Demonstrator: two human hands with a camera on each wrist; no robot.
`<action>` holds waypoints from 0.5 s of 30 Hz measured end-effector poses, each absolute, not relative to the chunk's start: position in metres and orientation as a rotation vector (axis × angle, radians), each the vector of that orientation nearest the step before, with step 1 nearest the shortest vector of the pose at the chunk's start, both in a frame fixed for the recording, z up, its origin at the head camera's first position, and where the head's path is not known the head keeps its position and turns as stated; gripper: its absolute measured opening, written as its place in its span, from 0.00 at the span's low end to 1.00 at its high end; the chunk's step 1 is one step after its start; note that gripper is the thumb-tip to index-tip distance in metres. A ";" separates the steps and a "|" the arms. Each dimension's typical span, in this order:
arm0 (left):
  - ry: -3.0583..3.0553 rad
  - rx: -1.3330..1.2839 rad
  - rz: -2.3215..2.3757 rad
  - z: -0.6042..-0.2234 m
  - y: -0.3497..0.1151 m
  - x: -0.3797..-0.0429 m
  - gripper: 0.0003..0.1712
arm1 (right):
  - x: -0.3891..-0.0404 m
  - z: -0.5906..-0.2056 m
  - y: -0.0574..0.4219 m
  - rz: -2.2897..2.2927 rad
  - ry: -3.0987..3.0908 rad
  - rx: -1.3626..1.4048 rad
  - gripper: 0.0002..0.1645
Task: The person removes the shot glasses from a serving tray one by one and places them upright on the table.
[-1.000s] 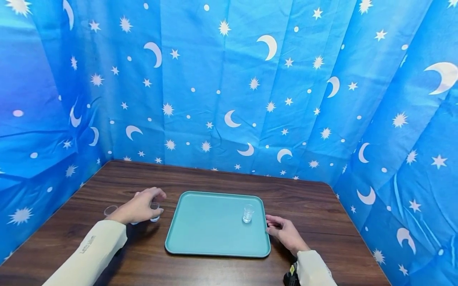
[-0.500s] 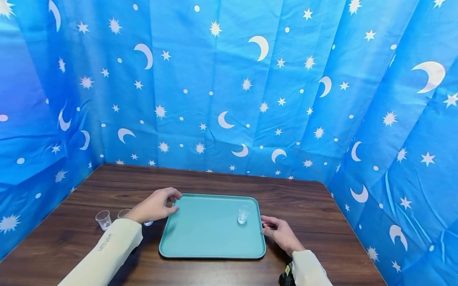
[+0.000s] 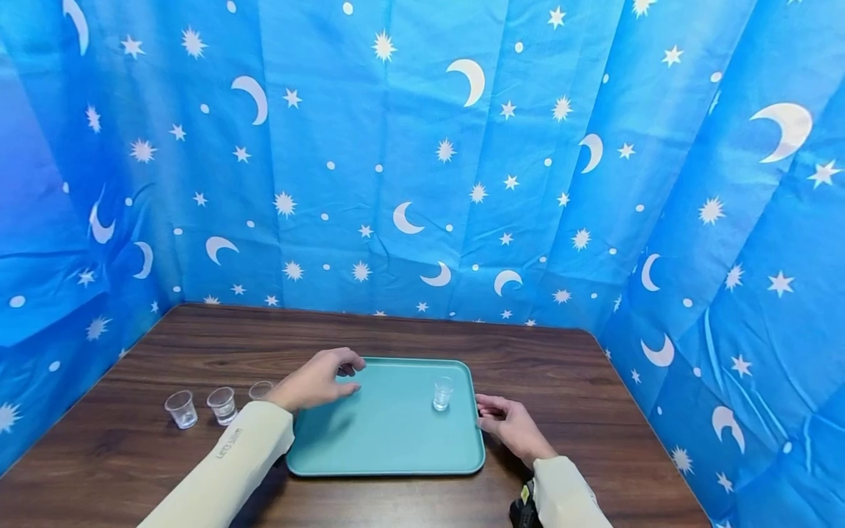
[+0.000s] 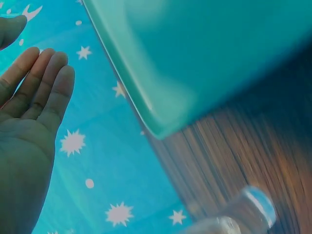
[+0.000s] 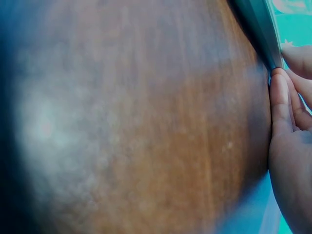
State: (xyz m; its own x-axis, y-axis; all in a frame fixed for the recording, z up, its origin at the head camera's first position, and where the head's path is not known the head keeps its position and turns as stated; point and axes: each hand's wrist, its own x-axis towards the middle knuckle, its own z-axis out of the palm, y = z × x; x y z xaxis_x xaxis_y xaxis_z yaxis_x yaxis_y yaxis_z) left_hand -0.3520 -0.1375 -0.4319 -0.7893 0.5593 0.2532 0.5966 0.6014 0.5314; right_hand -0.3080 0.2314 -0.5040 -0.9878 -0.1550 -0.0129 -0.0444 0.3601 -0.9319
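My left hand (image 3: 320,379) hovers over the left part of a teal rectangular tray (image 3: 389,451), holding nothing. In the left wrist view its fingers (image 4: 57,90) look nearly straight, with the thumb apart from them. At the tray's right edge my right hand (image 3: 513,427) pinches the rim; in the right wrist view the thumb (image 5: 298,59) lies on one side of the tray edge (image 5: 258,29) and the fingers on the other. A small clear shot glass (image 3: 442,396) stands upright on the tray's right part.
Three more clear shot glasses stand left of the tray: a left one (image 3: 183,411), a middle one (image 3: 222,405) and a third (image 3: 260,389) partly hidden by the left arm. The dark wooden table (image 3: 554,367) is bordered by a blue star-and-moon curtain (image 3: 422,161).
My left hand has moved right, from beside the shot glasses to above the tray. The view has turned slightly left. My right hand stays at the tray's right edge.
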 end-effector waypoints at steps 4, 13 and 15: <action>-2.766 -1.008 -0.964 -0.434 -0.124 -0.352 0.15 | -0.304 -0.495 0.231 -1.716 2.495 -0.197 0.29; -2.752 -1.045 -0.958 -0.439 -0.103 -0.354 0.16 | -0.308 -0.501 0.233 -1.708 2.499 -0.199 0.29; -2.750 -1.040 -0.954 -0.440 -0.098 -0.354 0.16 | -0.309 -0.503 0.234 -1.714 2.496 -0.203 0.29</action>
State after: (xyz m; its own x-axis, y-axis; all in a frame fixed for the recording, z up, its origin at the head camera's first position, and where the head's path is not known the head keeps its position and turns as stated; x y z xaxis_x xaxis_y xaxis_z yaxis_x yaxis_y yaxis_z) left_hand -0.3543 -0.0980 -0.4400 -0.7724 0.5827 0.2525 0.6139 0.5832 0.5320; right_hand -0.3091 0.2341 -0.5026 -0.9853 -0.1702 -0.0126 -0.0494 0.3551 -0.9335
